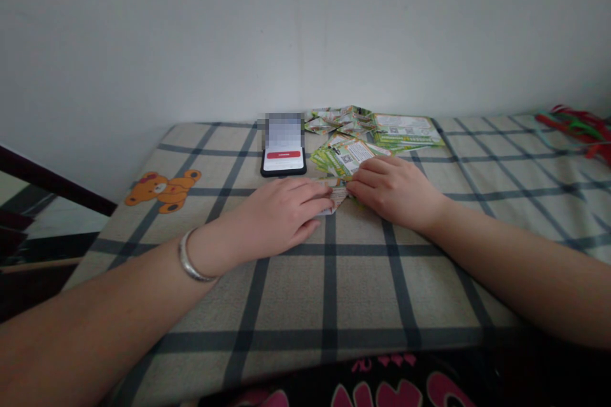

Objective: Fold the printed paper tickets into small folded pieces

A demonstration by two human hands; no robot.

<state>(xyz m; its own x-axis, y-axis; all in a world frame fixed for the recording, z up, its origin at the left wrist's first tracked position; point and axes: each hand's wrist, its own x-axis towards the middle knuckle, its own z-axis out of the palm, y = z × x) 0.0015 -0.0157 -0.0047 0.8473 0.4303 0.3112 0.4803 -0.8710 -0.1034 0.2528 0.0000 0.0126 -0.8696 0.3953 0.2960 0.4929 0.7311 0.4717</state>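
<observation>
A small folded paper leaflet (338, 196), white with print and a green-orange edge, lies on the cloth between my hands, partly hidden by my fingers. My left hand (286, 213), with a silver bangle at its wrist, has its curled fingers closed on the left part of the paper. On the other side, my right hand (398, 194) pinches the leaflet's right end with bent fingers. Just behind, several loose green-and-white leaflets (351, 156) are fanned out, close to my right fingers. Folded paper pieces (338, 121) of the same print sit farther back by the wall.
A phone (284, 159) with a lit screen lies left of the leaflets. More flat leaflets (408, 130) are stacked at the back. A checked tablecloth (296, 305) covers the table; a bear picture (162, 191) is at left. Red and green items (582, 130) lie far right.
</observation>
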